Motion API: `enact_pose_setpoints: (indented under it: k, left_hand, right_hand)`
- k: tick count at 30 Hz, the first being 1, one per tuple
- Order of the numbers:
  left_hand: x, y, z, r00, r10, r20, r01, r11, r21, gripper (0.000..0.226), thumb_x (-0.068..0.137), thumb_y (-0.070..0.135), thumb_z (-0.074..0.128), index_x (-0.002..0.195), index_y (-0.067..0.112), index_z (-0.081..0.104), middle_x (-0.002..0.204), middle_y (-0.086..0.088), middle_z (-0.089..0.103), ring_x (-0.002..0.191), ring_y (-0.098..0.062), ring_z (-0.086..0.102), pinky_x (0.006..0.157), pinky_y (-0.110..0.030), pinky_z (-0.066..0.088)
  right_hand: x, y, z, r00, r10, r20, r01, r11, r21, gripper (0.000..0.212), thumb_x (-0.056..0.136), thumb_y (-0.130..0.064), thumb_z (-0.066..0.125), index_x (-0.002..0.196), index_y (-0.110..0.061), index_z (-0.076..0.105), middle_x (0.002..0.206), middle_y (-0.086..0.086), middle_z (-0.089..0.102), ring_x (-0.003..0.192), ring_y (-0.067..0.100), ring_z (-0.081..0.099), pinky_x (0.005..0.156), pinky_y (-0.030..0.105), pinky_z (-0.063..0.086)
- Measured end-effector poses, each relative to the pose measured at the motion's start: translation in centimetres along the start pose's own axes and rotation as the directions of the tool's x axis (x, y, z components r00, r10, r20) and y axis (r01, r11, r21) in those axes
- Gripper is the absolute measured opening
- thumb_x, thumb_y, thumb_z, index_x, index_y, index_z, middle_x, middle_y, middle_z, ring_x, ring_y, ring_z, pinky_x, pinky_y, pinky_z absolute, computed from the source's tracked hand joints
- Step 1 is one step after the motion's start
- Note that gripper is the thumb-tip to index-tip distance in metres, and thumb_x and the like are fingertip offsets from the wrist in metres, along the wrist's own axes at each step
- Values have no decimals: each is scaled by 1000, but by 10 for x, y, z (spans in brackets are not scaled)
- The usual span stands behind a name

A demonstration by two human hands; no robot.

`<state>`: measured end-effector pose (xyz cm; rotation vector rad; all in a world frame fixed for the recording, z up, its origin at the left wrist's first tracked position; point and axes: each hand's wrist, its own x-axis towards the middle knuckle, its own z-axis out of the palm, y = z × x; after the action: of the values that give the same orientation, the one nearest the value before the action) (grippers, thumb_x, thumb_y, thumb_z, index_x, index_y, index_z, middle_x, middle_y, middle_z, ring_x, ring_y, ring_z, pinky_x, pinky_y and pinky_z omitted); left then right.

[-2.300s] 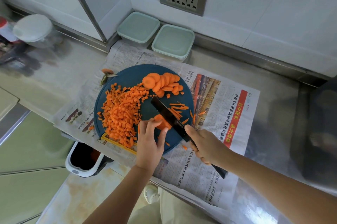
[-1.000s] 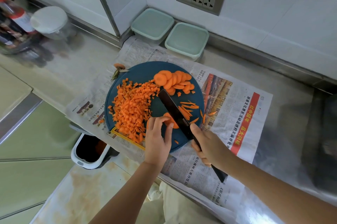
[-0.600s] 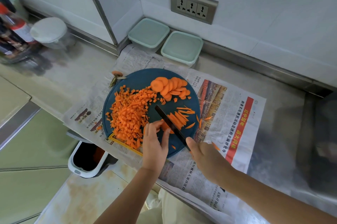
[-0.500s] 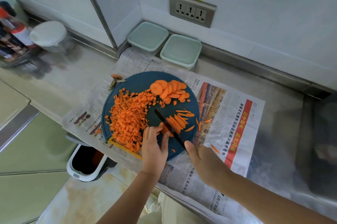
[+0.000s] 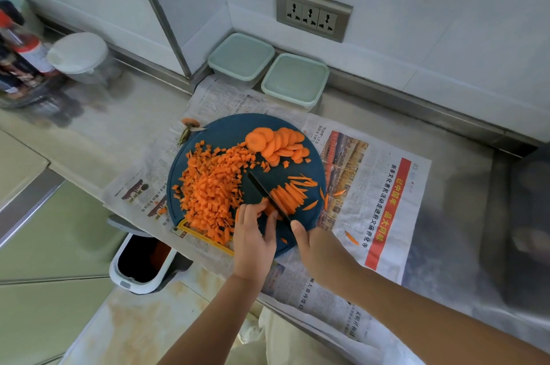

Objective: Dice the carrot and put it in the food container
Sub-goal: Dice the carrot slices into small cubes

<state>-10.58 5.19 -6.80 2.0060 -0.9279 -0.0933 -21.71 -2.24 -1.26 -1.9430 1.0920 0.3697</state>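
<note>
Head view: left hand (image 5: 253, 241) has its fingers curled down and pinches a small carrot stack (image 5: 268, 209) on the blue cutting board (image 5: 227, 130). Right hand (image 5: 321, 251) is closed round the knife (image 5: 266, 195); the handle is hidden under the palm. Blade is edge-down, just right of the left fingertips, against the stack. Cut strips (image 5: 293, 196) lie just past the blade. Diced pile (image 5: 212, 189) ahead-left of the left hand. Round slices (image 5: 278, 143) well ahead of both hands. Two food containers (image 5: 241, 56) (image 5: 294, 79) farther ahead at the wall, lids on.

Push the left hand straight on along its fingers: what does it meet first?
The left hand pinches the carrot slices; right beyond them it would likely meet the knife blade, though depth is unclear.
</note>
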Motion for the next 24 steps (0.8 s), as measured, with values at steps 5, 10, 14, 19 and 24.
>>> enact_pose_setpoints:
  k: [5,10,14,19,24]
  left_hand:
    - [5,3,-4,989,-124,82,128,991,-38,16,86,15,69,100,10,62,96,1,60,88,-11,57,78,-14,45]
    - [24,25,-19,861,-447,243,489,858,-155,19,85,16,71,99,19,57,93,7,62,83,-1,60,63,-10,48]
    - [47,27,-28,736,-565,374,599,800,29,16,83,23,74,84,16,59,79,0,67,69,-13,67,64,-23,57]
    - [70,29,-40,395,-679,618,799,586,134,30,84,23,73,82,-6,67,67,-13,71,62,-19,70,57,-26,59]
    - [69,23,-45,387,-646,658,788,603,128,30,85,24,71,90,-5,68,69,-9,72,62,-16,71,57,-23,57]
  right_hand:
    - [3,7,-2,999,-20,-26,25,984,178,61,100,-53,22,54,-15,31,49,0,29,41,12,26,49,26,28]
    - [0,16,-10,998,-28,56,2,909,417,65,98,-57,29,52,-13,38,45,3,29,32,13,28,37,18,29]
    - [-2,12,-5,997,-65,-35,72,948,309,63,100,-53,27,49,-15,32,42,-3,26,35,10,25,46,25,29]
    - [-2,2,7,993,-60,-100,65,997,43,61,102,-49,17,57,-13,38,54,3,40,50,17,41,56,32,42]
    - [-4,-4,16,991,-47,-126,33,993,-110,61,101,-50,13,63,-13,43,62,6,46,64,24,51,61,33,45]
